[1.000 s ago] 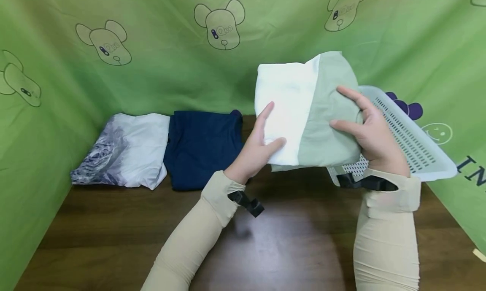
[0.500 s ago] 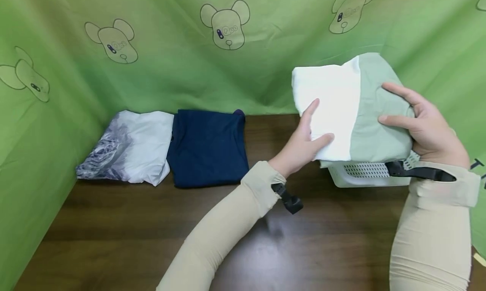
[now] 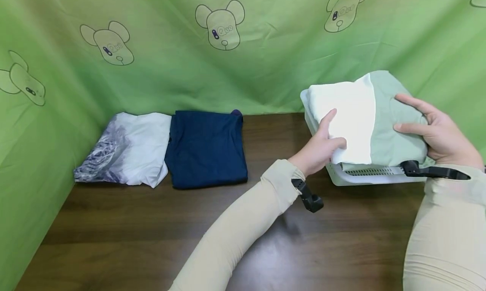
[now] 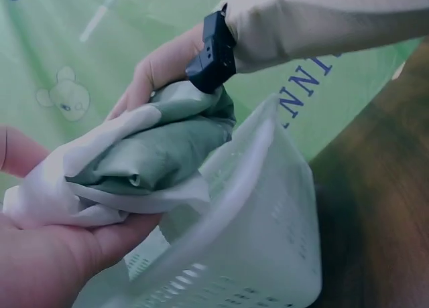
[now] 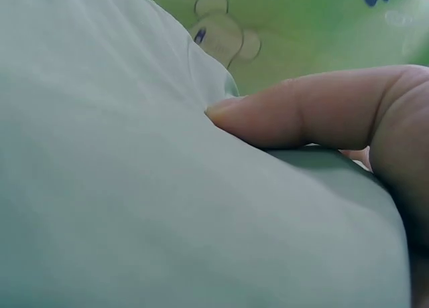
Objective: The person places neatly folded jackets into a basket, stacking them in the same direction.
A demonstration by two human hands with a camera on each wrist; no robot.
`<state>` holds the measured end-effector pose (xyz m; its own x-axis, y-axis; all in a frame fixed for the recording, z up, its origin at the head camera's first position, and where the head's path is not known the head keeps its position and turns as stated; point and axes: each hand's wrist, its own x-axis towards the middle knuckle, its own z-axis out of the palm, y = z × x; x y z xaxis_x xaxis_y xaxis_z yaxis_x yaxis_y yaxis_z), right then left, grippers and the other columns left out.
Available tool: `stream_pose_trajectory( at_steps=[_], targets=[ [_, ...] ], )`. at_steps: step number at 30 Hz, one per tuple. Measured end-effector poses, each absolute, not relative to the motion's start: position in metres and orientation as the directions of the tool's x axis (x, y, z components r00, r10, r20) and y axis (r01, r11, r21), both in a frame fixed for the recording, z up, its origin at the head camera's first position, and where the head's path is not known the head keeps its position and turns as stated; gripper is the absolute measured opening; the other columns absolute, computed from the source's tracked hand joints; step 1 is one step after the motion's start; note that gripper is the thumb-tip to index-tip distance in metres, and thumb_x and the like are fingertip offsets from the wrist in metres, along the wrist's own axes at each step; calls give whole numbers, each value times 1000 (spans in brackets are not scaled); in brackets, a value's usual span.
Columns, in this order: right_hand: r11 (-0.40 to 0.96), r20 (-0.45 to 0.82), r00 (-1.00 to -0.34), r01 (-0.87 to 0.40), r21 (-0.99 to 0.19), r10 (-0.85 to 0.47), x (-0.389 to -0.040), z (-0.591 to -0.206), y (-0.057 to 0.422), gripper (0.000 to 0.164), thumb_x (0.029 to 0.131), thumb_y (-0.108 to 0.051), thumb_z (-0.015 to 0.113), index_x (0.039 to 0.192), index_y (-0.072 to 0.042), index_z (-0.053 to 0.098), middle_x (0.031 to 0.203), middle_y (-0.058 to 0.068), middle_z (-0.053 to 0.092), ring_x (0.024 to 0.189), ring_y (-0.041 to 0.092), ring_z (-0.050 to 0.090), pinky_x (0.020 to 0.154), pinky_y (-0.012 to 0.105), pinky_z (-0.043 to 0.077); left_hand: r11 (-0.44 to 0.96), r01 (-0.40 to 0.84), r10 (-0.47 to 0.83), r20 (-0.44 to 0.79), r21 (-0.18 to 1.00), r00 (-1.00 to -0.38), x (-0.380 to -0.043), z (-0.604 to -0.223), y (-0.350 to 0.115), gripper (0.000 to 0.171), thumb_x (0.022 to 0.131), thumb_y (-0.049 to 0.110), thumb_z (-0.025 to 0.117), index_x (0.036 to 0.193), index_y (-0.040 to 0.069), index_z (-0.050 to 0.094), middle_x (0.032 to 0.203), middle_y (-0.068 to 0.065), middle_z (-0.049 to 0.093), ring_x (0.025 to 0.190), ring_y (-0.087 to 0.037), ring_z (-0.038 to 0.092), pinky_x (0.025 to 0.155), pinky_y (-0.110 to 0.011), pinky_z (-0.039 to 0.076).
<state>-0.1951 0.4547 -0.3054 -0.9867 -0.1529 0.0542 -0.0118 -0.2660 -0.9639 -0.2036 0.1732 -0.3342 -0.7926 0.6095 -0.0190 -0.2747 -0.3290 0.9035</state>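
Observation:
A folded garment, white on the left and pale green on the right [image 3: 395, 135], is held over the white plastic basket [image 3: 364, 180] in the head view. My left hand [image 3: 317, 149] grips its white side, thumb and index finger on top and the other fingers beneath. On the green side, my right hand [image 3: 444, 133] holds the edge with thumb and index finger spread over the cloth. The left wrist view shows the folded layers of the garment [image 4: 154, 154] above the opening of the basket [image 4: 281, 207]. Most of the basket's inside is hidden under the cloth.
On the wooden table [image 3: 152, 232], a folded navy garment [image 3: 206, 149] lies left of the basket. Beside it is a white folded garment with a grey print [image 3: 129, 149]. A green cloth backdrop [image 3: 159, 71] with bear drawings surrounds the table at the back and sides.
Both hands have carried the white and green garment to the right and then lowered it over the basket. The two garments on the table have stayed in place.

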Motion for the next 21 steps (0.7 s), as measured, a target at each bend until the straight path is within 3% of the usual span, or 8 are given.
stream_pose_trajectory(
  at_steps=[4,10,15,21],
  targets=[
    [-229,16,-985,24,-973,-172,-197,-316,466,76,95,24,43,155,-23,45,109,3,75,84,19,75,62,35,60,-295,-300,615,-60,907,-786,-203,-341,180,89,93,-14,47,158,40,20,142,-1,34,98,-15,51,86,-29,45],
    [-92,-53,-990,65,-994,-132,-204,-325,477,76,95,20,50,155,-27,44,109,-2,73,85,15,74,63,32,60,-141,-173,571,-62,975,-818,-199,-345,185,82,96,-8,55,162,25,17,156,5,27,119,-5,41,98,-19,37],
    [9,-65,-991,65,-998,-118,-213,-332,483,74,96,18,52,154,-28,46,110,-5,68,87,10,70,64,29,59,44,-62,558,-76,997,-826,-192,-340,186,77,96,0,60,161,17,24,162,8,27,128,2,36,105,-17,33],
    [421,-82,-994,42,-906,-78,-227,-339,490,76,98,3,60,160,-33,32,116,-16,52,90,-1,61,66,25,57,166,8,579,-91,986,-811,-188,-337,181,68,97,10,59,159,11,32,161,8,31,137,2,34,106,-15,32]
  ],
)
